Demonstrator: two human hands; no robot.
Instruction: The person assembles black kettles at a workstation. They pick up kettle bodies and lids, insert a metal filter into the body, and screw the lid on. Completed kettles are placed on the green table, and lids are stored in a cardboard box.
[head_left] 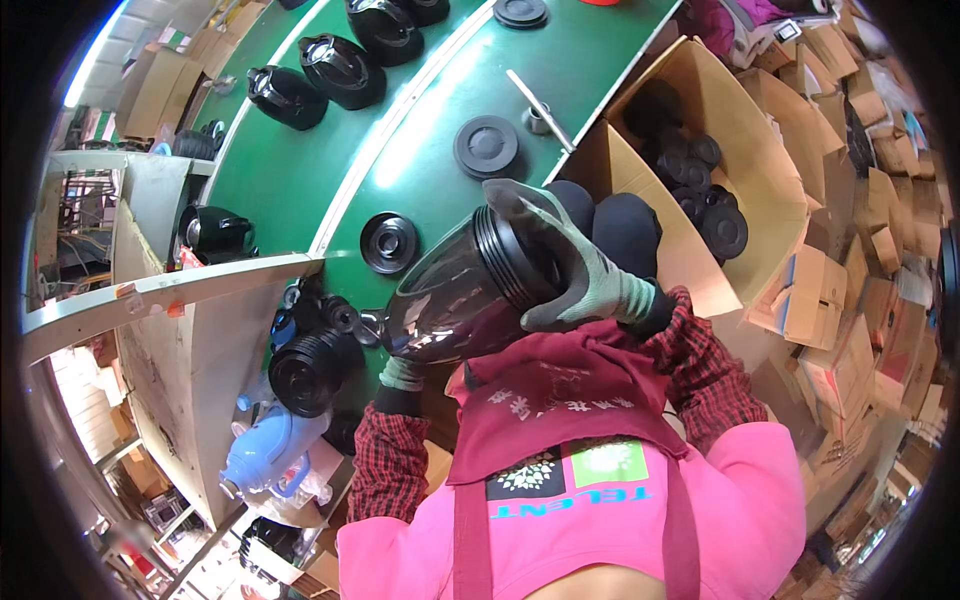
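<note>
A dark see-through jar [440, 300] with a black ribbed collar [500, 258] lies tilted in front of my apron. My gloved right hand [575, 255] wraps round the collar end, thumb below and fingers over the top. Of my left hand [402, 374] only the glove's cuff shows at the jar's lower left; its fingers are hidden behind the jar. Just beyond the jar, a round black part [389, 243] rests on the green bench [430, 130]. Farther off lies a wider black disc [487, 147].
A cardboard box [765, 180] with black round parts stands at the right. Glossy black jugs [342, 70] line the bench's far left. A metal rod [540, 110] lies near a small metal cup. Left below are stacked black rings [303, 372] and a blue bottle [265, 450].
</note>
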